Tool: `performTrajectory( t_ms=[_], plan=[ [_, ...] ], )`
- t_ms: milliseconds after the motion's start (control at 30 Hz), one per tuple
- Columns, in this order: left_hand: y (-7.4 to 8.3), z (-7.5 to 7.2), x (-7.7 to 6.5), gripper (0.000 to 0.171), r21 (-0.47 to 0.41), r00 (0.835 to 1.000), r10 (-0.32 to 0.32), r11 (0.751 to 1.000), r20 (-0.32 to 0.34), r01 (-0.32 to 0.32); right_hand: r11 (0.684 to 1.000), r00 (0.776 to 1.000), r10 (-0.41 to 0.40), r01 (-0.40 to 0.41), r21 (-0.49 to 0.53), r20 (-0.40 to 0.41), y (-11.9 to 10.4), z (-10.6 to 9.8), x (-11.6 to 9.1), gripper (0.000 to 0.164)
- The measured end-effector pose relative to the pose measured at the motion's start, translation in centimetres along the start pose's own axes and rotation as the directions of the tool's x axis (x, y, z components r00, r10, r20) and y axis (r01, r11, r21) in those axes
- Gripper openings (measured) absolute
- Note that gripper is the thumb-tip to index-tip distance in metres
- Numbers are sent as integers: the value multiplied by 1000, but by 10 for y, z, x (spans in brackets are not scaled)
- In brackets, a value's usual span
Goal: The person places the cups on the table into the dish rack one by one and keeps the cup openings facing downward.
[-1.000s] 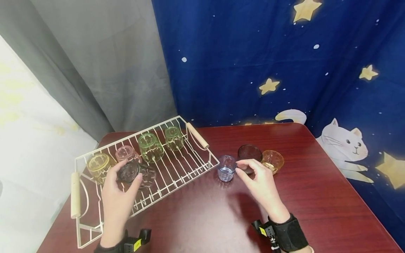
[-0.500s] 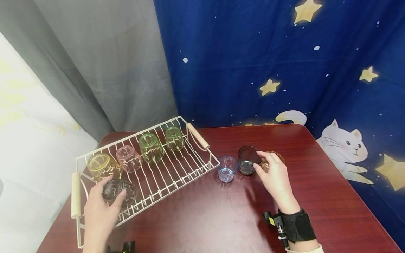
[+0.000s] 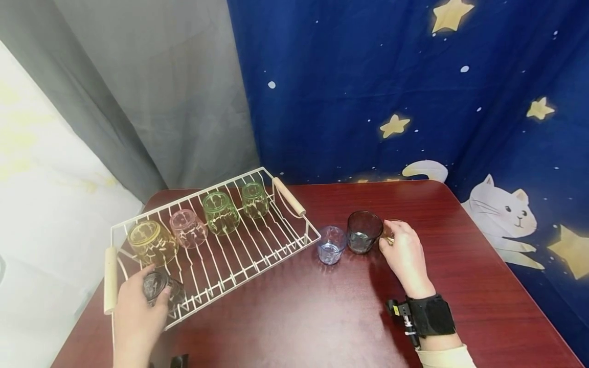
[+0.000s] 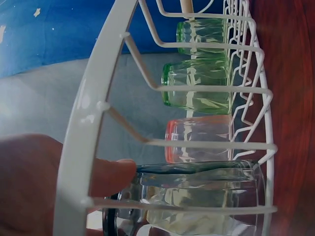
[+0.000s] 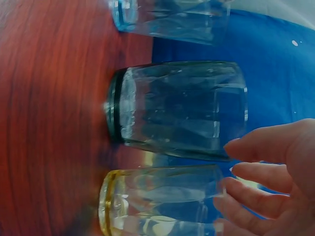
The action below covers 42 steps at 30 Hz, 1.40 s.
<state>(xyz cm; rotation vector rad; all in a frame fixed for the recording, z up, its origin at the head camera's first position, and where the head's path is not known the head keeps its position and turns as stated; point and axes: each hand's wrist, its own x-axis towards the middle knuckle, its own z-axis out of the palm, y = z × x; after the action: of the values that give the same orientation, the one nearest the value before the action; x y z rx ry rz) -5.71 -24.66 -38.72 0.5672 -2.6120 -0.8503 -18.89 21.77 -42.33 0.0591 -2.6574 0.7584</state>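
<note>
My left hand [image 3: 137, 313] grips a dark grey glass [image 4: 197, 189] upside down at the near left of the white wire rack [image 3: 250, 273], thumb and fingers round its base. On the right, my right hand [image 3: 405, 258] is over a yellow glass [image 5: 157, 204], its loosely bent fingers right at the rim. The hand hides most of that glass in the head view. Just left of it, a second dark grey glass [image 3: 363, 232] stands upright, with my right thumb close to its rim in the right wrist view. Beside that, a blue glass [image 3: 331, 246] stands upright.
Upside down along the rack's far side stand a yellow glass [image 3: 152, 243], a pink glass [image 3: 188, 228] and two green glasses [image 3: 221, 214]. The rack has wooden handles [image 3: 288, 196] at both ends. Curtains [image 3: 349, 92] hang behind the red-brown table [image 3: 285, 317].
My left hand has carried the dark grey glass left and nearer, down to the rack's near left. My right hand has moved right, from the blue glass past the dark glass to the yellow one.
</note>
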Motion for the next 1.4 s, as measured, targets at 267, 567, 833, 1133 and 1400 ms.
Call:
performTrajectory(
  t_ms=[267, 567, 833, 1133, 1400],
  plan=[
    [0, -7, 2, 57, 43, 990, -79, 996, 113, 74, 996, 1000, 2, -3, -84, -16, 6, 4, 0, 40],
    [-1, -10, -1, 53, 105, 984, -76, 993, 162, 59, 992, 1000, -16, 15, -124, -7, 12, 11, -4, 35],
    [-4, -10, -3, 54, 91, 983, -61, 995, 175, 46, 979, 992, -99, 84, -185, -74, 15, 12, -5, 28],
    [-7, -11, -2, 59, 98, 979, -78, 993, 186, 61, 980, 989, -91, 69, -184, -114, 13, 9, -5, 23],
    [-3, -17, 1, 60, 128, 980, -94, 989, 177, 72, 992, 986, -59, 41, -116, -154, 12, -2, -4, 28]
  ],
)
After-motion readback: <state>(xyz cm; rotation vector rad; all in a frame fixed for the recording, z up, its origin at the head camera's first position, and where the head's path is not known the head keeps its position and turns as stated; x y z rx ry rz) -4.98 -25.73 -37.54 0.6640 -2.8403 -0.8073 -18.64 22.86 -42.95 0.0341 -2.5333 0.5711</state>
